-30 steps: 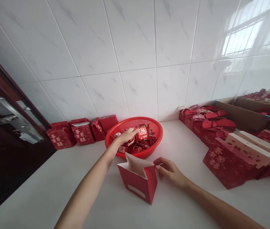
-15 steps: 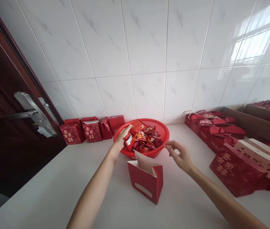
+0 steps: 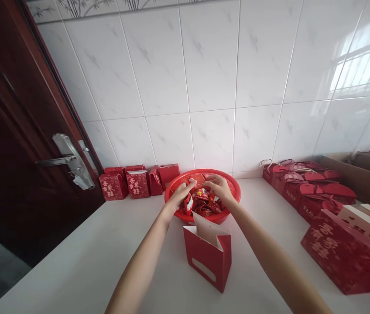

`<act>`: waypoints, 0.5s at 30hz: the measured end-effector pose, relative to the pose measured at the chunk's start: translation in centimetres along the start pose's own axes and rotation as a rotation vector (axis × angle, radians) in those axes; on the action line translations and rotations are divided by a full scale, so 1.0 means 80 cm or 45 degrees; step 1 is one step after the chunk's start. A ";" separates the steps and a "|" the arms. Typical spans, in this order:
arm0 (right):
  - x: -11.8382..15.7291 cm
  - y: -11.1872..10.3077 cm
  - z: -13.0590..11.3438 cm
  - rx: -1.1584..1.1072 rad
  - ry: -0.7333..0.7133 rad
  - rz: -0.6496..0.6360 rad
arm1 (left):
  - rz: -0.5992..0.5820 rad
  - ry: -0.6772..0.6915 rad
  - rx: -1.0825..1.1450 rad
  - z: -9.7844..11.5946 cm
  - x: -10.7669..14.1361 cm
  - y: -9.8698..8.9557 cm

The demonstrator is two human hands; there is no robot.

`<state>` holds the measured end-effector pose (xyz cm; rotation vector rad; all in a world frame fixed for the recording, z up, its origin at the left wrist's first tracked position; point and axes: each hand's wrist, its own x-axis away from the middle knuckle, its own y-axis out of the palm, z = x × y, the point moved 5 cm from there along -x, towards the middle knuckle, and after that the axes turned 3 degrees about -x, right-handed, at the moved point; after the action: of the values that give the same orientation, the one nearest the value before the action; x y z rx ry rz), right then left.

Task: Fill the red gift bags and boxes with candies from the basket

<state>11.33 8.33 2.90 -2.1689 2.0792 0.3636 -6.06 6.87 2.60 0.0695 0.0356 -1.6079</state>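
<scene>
my left hand (image 3: 180, 196) and right hand (image 3: 219, 188) are together now, the right having come across to join the left above the basket. their fingers nearly meet, and i cannot tell whether either is clamped on anything. beneath them, red foil packets (image 3: 203, 201) lie heaped in a red plastic mesh basket (image 3: 234, 185). just near of its rim, an open red paper gift box (image 3: 208, 266) stands on the white counter (image 3: 73, 257), its pale flap upright, its inside hidden. farther left, small red boxes (image 3: 138, 184) line the tiled wall. to the right, red boxes with cord handles (image 3: 306, 192) stand in rows.
</scene>
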 end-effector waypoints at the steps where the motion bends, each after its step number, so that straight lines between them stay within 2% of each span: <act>1: 0.000 -0.003 0.001 0.009 -0.016 0.027 | -0.021 -0.024 0.038 0.000 -0.001 0.001; 5: 0.006 -0.011 0.002 0.012 -0.027 0.037 | 0.152 0.045 0.232 0.010 -0.005 -0.009; 9: 0.012 0.000 -0.003 0.025 -0.016 -0.106 | 0.265 0.152 0.341 0.020 -0.006 -0.020; 12: 0.016 0.016 -0.007 0.061 -0.012 -0.316 | 0.253 0.225 0.342 0.030 -0.007 -0.015; 15: 0.022 0.026 -0.007 0.053 0.022 -0.519 | 0.152 0.286 0.351 0.042 -0.015 0.011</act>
<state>9.36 6.40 3.13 -2.4958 1.5755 0.2541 -5.25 7.80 6.08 0.4577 -0.0168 -1.4707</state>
